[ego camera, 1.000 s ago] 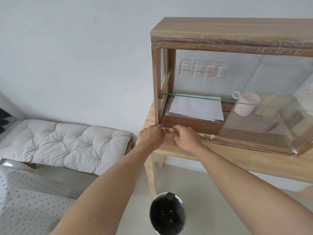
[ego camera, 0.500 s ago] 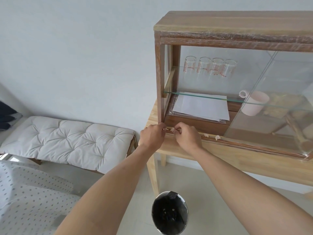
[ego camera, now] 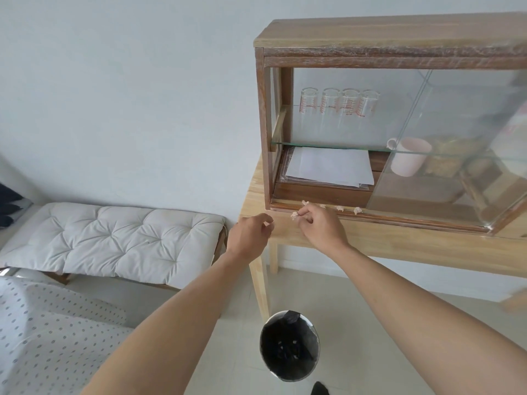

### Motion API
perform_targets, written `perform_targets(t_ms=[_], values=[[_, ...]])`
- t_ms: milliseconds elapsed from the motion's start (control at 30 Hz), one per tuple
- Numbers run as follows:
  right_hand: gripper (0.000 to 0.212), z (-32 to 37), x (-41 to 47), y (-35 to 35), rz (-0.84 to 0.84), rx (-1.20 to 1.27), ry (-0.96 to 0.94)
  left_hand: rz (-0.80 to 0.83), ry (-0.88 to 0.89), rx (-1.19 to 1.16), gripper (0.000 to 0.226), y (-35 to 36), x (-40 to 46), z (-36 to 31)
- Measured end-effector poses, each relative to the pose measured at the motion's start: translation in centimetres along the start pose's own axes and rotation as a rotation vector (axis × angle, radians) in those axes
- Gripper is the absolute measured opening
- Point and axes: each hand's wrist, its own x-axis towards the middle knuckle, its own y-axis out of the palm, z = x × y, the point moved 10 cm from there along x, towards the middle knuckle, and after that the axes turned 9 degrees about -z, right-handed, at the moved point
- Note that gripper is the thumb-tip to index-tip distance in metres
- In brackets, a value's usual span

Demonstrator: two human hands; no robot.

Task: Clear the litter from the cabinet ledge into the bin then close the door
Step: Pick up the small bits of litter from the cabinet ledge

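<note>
Pinkish-white paper scraps are the litter here. The right hand [ego camera: 319,226] pinches one scrap [ego camera: 294,214] between finger and thumb, just off the front of the cabinet ledge [ego camera: 399,219]. The left hand [ego camera: 251,238] is curled nearly closed beside it, with something pale at its fingertips, but I cannot tell if it holds a scrap. More scraps [ego camera: 340,208] sit in a row on the ledge, near the edge of the glass door [ego camera: 456,143], which is slid open. The cabinet stands on a wooden counter [ego camera: 399,246]. The bin [ego camera: 289,344], lined with a black bag, waits on the floor right below the hands.

I think this is the picking-up step. Next the hands should go down over the bin and let go, then come back for the rest
</note>
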Motion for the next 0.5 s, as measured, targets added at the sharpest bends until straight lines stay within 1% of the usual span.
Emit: perform_targets(t_ms=[167, 367, 500], values=[[0.007, -1.2, -4.0, -0.5, -0.011, 0.061, 0.036, 0.03, -0.002, -0.061, 0.02, -0.2, -2.8, 0.3], [0.017, -4.1, -9.9, 1.0, 0.046, 0.069, 0.091, 0.095, -0.034, -0.09, 0.018, 1.1, -6.3, 2.0], [0.018, -7.1, -12.8, 2.4, 0.089, 0.039, 0.141, 0.125, -0.063, -0.062, 0.021, 2.8, -8.5, 3.5]])
